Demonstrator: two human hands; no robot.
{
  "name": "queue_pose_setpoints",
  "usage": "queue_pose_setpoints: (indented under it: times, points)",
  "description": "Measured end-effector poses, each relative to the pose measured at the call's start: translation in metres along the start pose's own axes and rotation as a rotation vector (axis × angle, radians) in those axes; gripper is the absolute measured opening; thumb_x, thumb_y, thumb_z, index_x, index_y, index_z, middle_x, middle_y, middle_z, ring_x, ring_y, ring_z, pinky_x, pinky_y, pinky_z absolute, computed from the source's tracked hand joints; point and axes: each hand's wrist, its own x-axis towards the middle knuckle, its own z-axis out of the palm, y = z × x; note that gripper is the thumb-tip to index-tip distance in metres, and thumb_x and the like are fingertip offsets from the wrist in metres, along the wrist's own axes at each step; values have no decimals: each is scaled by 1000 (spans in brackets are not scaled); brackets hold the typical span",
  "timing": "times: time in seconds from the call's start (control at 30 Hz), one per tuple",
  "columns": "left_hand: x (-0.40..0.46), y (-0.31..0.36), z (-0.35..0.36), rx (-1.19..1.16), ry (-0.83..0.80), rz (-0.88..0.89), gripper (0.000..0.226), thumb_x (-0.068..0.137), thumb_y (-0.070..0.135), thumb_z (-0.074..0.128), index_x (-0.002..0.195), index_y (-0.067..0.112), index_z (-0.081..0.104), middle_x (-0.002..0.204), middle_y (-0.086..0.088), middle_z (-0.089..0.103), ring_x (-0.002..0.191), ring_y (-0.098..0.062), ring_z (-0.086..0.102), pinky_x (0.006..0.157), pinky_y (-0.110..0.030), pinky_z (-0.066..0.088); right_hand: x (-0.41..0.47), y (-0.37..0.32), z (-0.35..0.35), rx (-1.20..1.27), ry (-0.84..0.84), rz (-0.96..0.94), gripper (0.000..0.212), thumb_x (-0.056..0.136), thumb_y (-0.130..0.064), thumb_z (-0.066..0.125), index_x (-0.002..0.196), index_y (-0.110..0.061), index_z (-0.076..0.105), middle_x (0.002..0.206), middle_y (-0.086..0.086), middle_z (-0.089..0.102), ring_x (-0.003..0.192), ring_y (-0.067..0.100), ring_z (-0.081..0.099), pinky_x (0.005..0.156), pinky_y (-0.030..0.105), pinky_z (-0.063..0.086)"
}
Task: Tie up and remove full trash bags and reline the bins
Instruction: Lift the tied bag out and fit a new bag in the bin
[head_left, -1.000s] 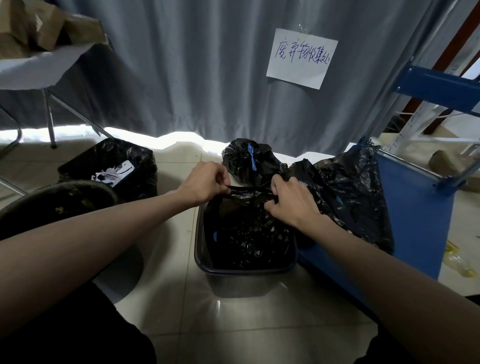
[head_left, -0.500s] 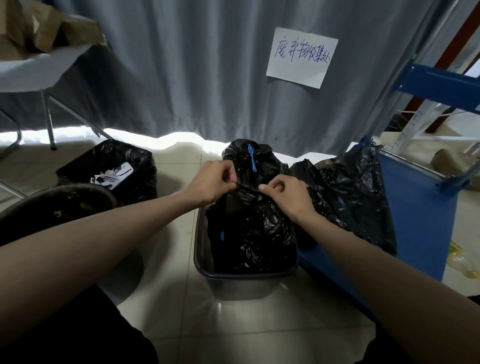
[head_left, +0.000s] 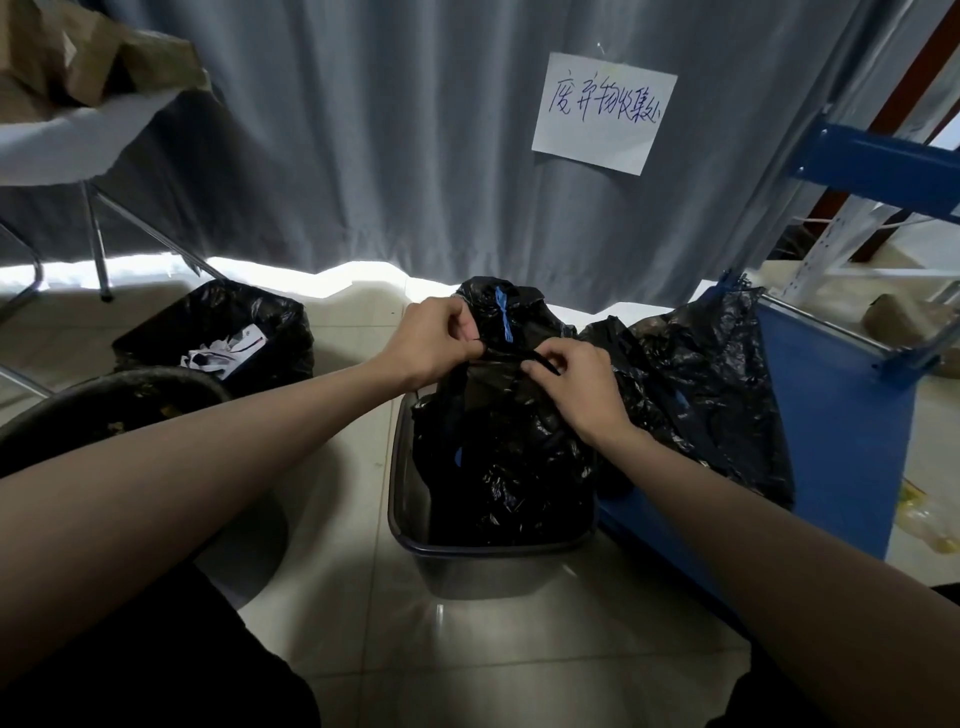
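Head: both hands (head_left: 431, 340) (head_left: 576, 384) pinch crinkled black bag (head_left: 498, 457).

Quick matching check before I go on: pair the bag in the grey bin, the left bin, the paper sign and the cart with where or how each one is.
1. bag
2. left bin
3. sign
4. cart

A. on the curtain
B. blue, right of the grey bin
C. pinched by both hands
D. holds white paper scraps

Pairs: 1-C, 2-D, 3-A, 4-B
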Motion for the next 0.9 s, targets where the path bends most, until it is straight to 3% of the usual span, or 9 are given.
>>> queue_pose_setpoints:
  times: [0.17,0.23,0.33,0.47,0.6,0.73,0.9]
  points:
    - [-2,-8,-1,107,-68,26,19,74,5,75,70,16,61,66,6,63,59,-3,55,55,-8,38,2,7,-3,-135,-7,132,21,80,-13,76,73,-25,60,70,-11,55,72,13,56,65,29,43]
    - [-4,-14,-1,195,-79,37,20,74,3,72,71,17,59,66,9,60,63,-8,56,61,-17,41,2,13,-4,-179,-54,214,27,79,-10,75,70,-24,55,70,-10,53,74,18,57,65,32,44]
    - [-8,-23,-4,373,-101,77,20,75,2,65,77,19,55,74,5,57,76,-21,57,70,-34,47,2,22,-5,-116,-121,299,33,74,-10,81,71,-24,51,76,-5,59,80,21,60,74,38,52]
    - [-9,-26,-6,472,-119,133,25,73,-4,54,81,18,42,84,-2,54,77,-31,52,68,-46,46,4,23,-8,50,-43,251,37,72,-7,82,78,-17,47,71,-2,53,66,14,48,70,35,47]
    - [-4,-30,-7,573,-111,146,22,76,-3,51,80,19,49,92,1,53,79,-28,53,59,-34,34,3,22,-13,59,51,165,31,75,2,67,73,-19,44,81,0,52,69,14,44,64,28,38]
    - [2,-27,-5,585,-149,129,25,79,0,55,86,22,64,94,9,47,86,-22,53,65,-30,33,-2,27,-14,-114,27,119,27,85,1,60,75,-23,56,94,-1,50,72,9,48,64,24,36]
    - [12,-32,10,637,-201,132,25,84,8,64,104,23,69,109,1,56,100,-25,58,70,-30,36,-5,35,-11,-252,-29,191,21,93,-5,59,100,-22,68,107,-2,45,84,15,49,74,31,40]
